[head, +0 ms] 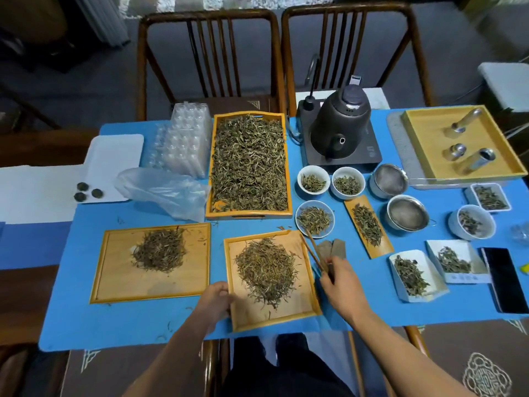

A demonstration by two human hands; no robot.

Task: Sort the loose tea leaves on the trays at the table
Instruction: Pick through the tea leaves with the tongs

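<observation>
A square wooden tray lies right in front of me with a heap of loose tea leaves on it. My left hand grips this tray's left edge. My right hand is closed on wooden tongs, whose tips point up toward a white bowl of tea. To the left a wider wooden tray carries a smaller pile of leaves. Behind them stands a long orange tray filled with tea leaves.
A black kettle on its base stands at the back. Small white bowls of tea, two metal strainers, a narrow wooden scoop, white dishes, a phone, a plastic bag and clear plastic packaging crowd the blue mat.
</observation>
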